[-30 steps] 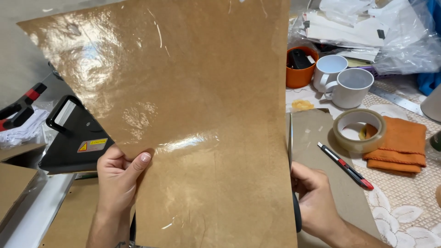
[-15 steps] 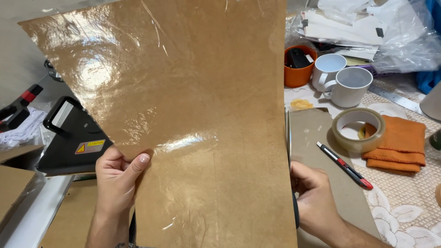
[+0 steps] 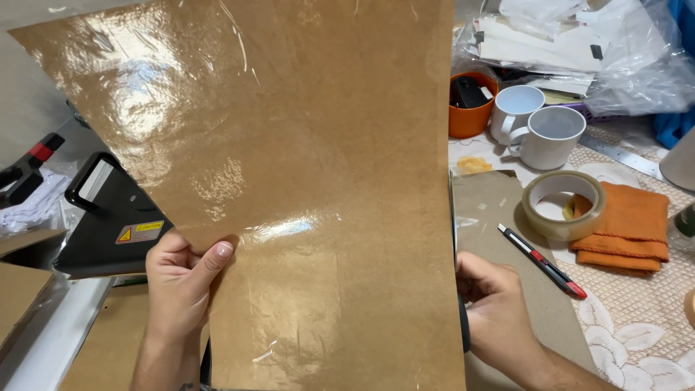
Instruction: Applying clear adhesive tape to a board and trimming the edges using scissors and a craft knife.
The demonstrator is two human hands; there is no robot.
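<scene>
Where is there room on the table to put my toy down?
Bare room shows on the grey board between the brown sheet and the tape roll, and on the lace cloth below the orange cloth. Around the mugs and papers it is crowded.

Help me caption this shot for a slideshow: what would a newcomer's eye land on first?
A big glossy brown sheet fills the middle of the view, held up by the left hand at its lower left edge and the right hand at its right edge. To the right, on the table, lie a tape roll, an orange cloth and two white mugs.
</scene>
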